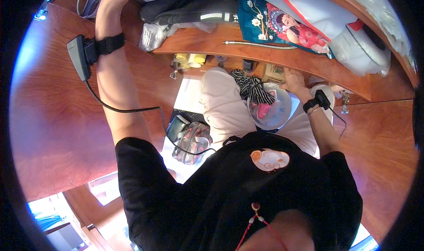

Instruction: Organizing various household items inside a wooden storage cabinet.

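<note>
My left arm reaches up to the top left, and its hand is beyond the picture's edge. My right hand (293, 81) is low in the cabinet opening, beside a small cardboard box (273, 73) and the rim of a round translucent tub (285, 113). Its fingers are partly hidden, and whether they grip anything cannot be told. The tub stands between my knees, with a pink item (263, 110) in it. A black-and-white striped cloth (253, 85) hangs over the tub's far left side. A dark jar (248, 65) stands behind the cloth.
The wooden shelf (198, 40) above my knees holds a teal printed cloth bag (246, 19), a flexible metal hose (258, 45), dark clothing (188, 11) and plastic-wrapped items (153, 36). Wooden doors (59, 102) flank me. A patterned pouch (192, 141) lies left of my leg. A cable hangs from my left wrist device.
</note>
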Tool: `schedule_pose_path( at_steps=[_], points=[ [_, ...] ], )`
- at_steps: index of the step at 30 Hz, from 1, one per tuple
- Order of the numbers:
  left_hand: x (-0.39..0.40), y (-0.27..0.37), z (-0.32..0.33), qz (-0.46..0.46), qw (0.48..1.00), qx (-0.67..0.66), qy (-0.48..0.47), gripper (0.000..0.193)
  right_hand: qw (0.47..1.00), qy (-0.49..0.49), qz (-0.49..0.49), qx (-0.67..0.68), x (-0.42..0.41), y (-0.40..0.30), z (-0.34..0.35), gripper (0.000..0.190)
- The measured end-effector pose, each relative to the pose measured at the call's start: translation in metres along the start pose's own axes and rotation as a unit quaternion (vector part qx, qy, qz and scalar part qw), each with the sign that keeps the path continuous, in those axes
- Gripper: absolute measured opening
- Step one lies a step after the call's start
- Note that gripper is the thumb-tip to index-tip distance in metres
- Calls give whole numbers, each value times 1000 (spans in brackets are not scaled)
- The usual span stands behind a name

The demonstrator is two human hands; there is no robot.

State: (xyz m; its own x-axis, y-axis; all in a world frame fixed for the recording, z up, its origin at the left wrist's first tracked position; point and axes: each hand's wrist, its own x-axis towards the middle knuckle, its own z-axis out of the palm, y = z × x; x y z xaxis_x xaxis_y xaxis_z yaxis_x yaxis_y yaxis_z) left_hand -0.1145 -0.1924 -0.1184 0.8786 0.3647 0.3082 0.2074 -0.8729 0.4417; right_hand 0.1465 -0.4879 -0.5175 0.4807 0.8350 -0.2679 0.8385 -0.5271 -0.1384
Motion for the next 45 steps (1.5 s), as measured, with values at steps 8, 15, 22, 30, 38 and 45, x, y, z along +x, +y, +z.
schedule_pose_path(
  at_steps=[8,15,22,30,38,45],
  points=[
    [-1,1,2,-5,1000,-4,13,60,997,64,-32,13,-2,5,-3,94],
    [2,1,2,43,999,3,12,60,994,88,3,58,6,11,33,100],
    [0,-2,2,9,1000,-26,13,58,994,108,19,23,-9,-3,12,103],
    [3,-4,1,28,999,-29,11,60,978,160,34,130,-13,11,33,94],
    [2,4,-15,-21,994,70,85,58,981,172,67,66,-28,23,30,106],
    [8,26,-5,34,964,133,227,62,957,255,-3,139,-35,53,48,102]
  ],
)
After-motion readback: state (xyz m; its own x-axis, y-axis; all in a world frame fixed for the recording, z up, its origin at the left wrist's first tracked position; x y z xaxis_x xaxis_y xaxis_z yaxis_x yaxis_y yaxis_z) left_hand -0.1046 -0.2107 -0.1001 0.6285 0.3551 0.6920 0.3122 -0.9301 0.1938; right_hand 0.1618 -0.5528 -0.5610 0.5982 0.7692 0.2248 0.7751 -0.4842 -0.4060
